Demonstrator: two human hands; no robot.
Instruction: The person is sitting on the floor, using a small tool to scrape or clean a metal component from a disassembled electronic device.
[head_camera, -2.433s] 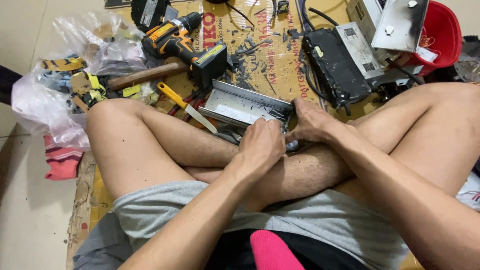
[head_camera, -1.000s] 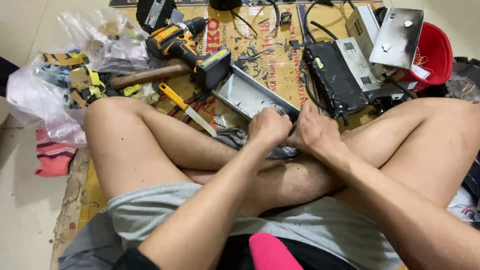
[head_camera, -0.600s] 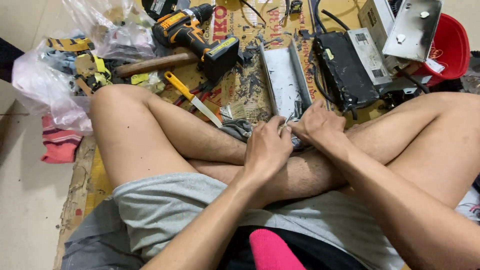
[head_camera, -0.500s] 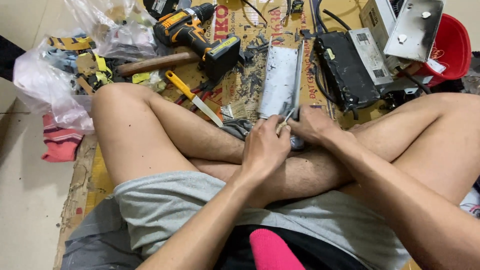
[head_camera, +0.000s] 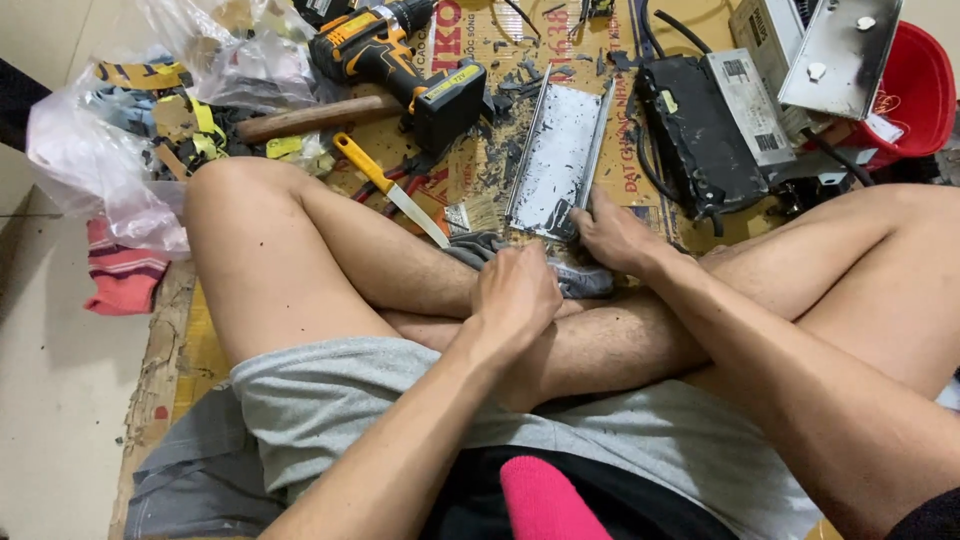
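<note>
I sit cross-legged on cardboard. A long grey metal casing (head_camera: 560, 160) lies on the cardboard in front of my shins, pointing away from me, with debris scattered around it. My right hand (head_camera: 612, 238) grips its near end. My left hand (head_camera: 515, 295) is closed in a fist just behind, resting on my crossed shin, apart from the casing. A grey cloth (head_camera: 575, 278) lies between the two hands. Whether the fist holds anything is hidden.
A yellow-and-black cordless drill (head_camera: 390, 50), a wooden-handled hammer (head_camera: 320, 115) and a yellow utility knife (head_camera: 385, 185) lie at left. A black electronics unit (head_camera: 700, 130), a metal cover (head_camera: 840, 55) and a red bucket (head_camera: 915, 90) are at right. Plastic bags (head_camera: 100, 160) are far left.
The casing has been swung from lying crosswise to pointing away from me and now lies flat. My left hand has come off it and drawn back to my shin.
</note>
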